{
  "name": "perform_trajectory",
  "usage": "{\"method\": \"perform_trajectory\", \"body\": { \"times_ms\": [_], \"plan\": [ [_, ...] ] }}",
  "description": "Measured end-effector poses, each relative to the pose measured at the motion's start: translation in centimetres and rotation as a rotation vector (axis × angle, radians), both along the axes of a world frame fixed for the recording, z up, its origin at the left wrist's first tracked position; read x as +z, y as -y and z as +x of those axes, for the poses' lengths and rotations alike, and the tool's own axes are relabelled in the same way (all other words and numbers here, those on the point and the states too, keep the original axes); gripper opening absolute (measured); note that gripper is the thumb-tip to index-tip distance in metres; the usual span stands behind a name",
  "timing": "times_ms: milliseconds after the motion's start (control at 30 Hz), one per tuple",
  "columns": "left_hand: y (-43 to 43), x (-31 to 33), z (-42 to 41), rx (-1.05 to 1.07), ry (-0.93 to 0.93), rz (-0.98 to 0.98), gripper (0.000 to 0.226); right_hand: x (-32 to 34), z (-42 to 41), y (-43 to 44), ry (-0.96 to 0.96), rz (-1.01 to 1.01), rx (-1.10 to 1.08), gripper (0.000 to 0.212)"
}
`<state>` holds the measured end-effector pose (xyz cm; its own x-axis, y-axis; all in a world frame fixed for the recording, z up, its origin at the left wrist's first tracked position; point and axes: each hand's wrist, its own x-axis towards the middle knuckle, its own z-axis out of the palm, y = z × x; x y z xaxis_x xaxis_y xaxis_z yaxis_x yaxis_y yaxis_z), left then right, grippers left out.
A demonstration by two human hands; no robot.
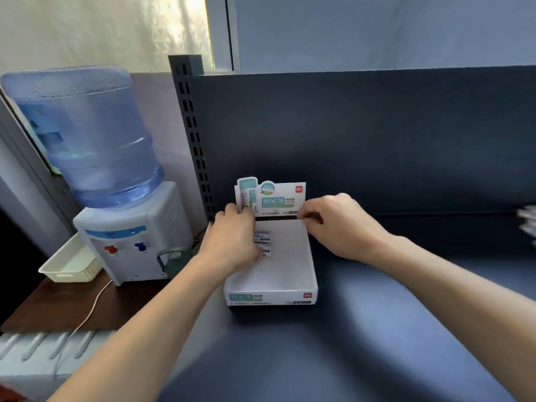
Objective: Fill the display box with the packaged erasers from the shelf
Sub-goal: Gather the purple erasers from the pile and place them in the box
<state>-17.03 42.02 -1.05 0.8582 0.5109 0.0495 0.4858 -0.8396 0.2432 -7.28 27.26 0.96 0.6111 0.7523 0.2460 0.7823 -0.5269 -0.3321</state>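
Head view has your left hand (232, 236) laid over the left side of the display box (269, 297), fingers curled down onto the packaged erasers (262, 245) that peek out just right of your palm. Whether you grip them or only press them I cannot tell. Your right hand (333, 224) pinches the box's far right corner, just under the header card (285, 198). The box sits on the shelf (377, 314) between your forearms, and most of its floor on your side of both hands looks bare, so I judge the filling barely begun. Hold that pinch firm so the light box does not slide. Nudge the packs flush against the left wall and the upright pack (246, 190) beyond your left fingertips, edges aligned, before letting go. Pale blurred things lie well right of your right hand; possibly more packs, though I cannot be sure.
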Motion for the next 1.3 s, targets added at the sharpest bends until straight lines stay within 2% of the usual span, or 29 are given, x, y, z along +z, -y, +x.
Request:
{"method": "perform_trajectory", "body": {
  "times_ms": [167, 300, 433, 600, 767, 933, 1100, 1300],
  "plan": [
    [0.4, 0.0, 0.1, 0.043, 0.004, 0.005, 0.046, -0.7, -0.5, 1.7, -0.039, 0.058, 0.007, 0.025],
    [1.5, 1.8, 0.0, 0.044, 0.147, 0.033, 0.029, -0.8, -0.6, 2.6, -0.044, 0.078, 0.020, 0.024],
    [5.6, 3.5, 0.4, -0.108, 0.284, 0.008, 0.019, -0.1, 0.3, 5.2, -0.020, 0.083, 0.000, 0.023],
    [13.4, 4.1, 3.2, -0.342, 0.301, -0.096, 0.012, 0.7, 2.5, 11.6, 0.025, 0.052, -0.061, 0.021],
    [22.8, 3.9, 8.1, -0.532, 0.254, -0.195, 0.008, 0.7, 6.2, 21.5, 0.029, -0.025, -0.249, 0.020],
    [30.9, 2.7, 13.2, -0.626, 0.177, -0.251, 0.005, 1.1, 9.7, 30.9, 0.033, -0.036, -0.472, 0.024],
    [36.2, 1.1, 16.5, -0.612, 0.075, -0.212, 0.007, 0.6, 12.3, 36.9, -0.016, -0.103, -0.559, 0.025],
    [38.8, -0.2, 18.1, -0.506, -0.038, -0.128, 0.030, -0.2, 13.8, 39.5, -0.096, -0.153, -0.519, 0.019]
  ]
}}
